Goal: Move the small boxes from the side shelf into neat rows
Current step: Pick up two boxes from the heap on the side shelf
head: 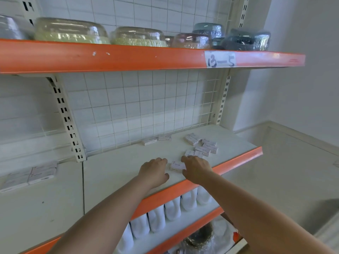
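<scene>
Small white staple boxes lie on the white shelf (119,171). One small stack of boxes (177,166) sits near the front edge, between my hands. My right hand (195,168) grips its right side, fingers curled over it. My left hand (156,171) rests on the shelf just left of the stack, fingers loosely curled, holding nothing. A loose heap of boxes (203,145) lies behind my right hand. Two boxes (157,139) lie in a line against the wire back grid.
More white boxes (33,176) are stacked on the left shelf section. Wrapped bowls (137,36) stand on the orange-edged shelf above. White packs (172,208) fill the shelf below. A wall and a floor corner lie to the right.
</scene>
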Available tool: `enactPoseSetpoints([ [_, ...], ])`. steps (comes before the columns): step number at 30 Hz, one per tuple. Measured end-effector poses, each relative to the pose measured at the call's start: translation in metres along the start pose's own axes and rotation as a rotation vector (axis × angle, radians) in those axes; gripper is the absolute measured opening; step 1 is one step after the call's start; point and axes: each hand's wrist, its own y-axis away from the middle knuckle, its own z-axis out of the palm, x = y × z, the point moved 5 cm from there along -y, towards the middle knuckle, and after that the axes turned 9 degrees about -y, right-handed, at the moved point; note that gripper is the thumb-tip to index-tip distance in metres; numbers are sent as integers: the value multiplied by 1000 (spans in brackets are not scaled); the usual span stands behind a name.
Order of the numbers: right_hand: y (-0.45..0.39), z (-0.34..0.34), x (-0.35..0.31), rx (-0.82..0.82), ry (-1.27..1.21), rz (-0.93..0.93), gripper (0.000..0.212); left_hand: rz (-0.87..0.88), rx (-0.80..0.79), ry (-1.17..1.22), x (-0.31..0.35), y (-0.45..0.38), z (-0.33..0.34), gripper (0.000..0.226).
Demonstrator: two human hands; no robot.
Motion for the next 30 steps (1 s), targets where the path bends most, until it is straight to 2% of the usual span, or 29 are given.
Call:
enactPoseSetpoints([
  [14,-41,-3,43,-15,27,127,39,140,-118,-3,8,-69,15,52],
  [19,-50,-2,57,-15,25,131,40,173,-175,-11,15,-80,21,62],
  [24,-64,1,67,-43,8,77,41,141,-204,8,19,-87,27,66],
  [30,-83,6,75,-136,20,-28,54,41,-251,48,21,-90,28,75],
])
